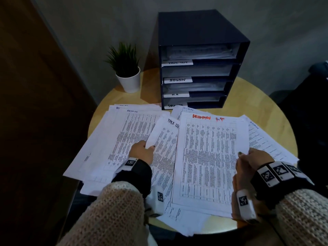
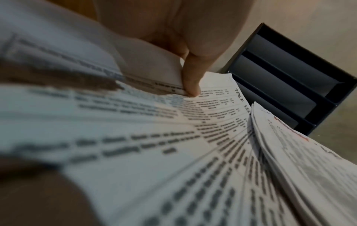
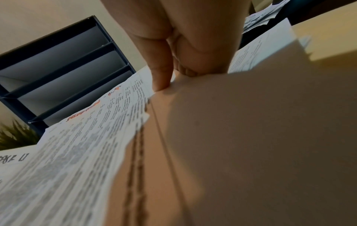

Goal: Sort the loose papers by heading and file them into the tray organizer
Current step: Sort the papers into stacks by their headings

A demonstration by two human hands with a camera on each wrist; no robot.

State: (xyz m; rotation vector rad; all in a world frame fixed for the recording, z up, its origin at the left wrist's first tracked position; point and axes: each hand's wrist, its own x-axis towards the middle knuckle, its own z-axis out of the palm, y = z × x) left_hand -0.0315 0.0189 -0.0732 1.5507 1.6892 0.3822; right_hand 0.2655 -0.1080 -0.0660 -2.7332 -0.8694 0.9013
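Observation:
Loose printed sheets cover the round wooden table [image 1: 245, 96]. A sheet headed TASK LIST [image 1: 163, 139] lies in the middle, and my left hand [image 1: 143, 150] pinches its left edge, thumb on top [image 2: 190, 82]. A stack topped by a sheet with a red heading [image 1: 209, 157] sits to its right; my right hand [image 1: 248, 157] pinches that stack's right edge [image 3: 162, 79]. A pile headed ADMIN [image 1: 131, 132] lies at the left. The dark blue tray organizer [image 1: 198, 32] stands at the back with labelled shelves TASK LIST, ADMIN [image 1: 177, 80], H.R and SECURITY, papers inside.
A small potted plant [image 1: 126, 68] in a white pot stands left of the organizer. More sheets, one headed ADMIN [image 1: 262, 139], fan out to the right under the stack. A dark wooden panel [image 1: 35, 103] runs along the left; the grey wall is close behind.

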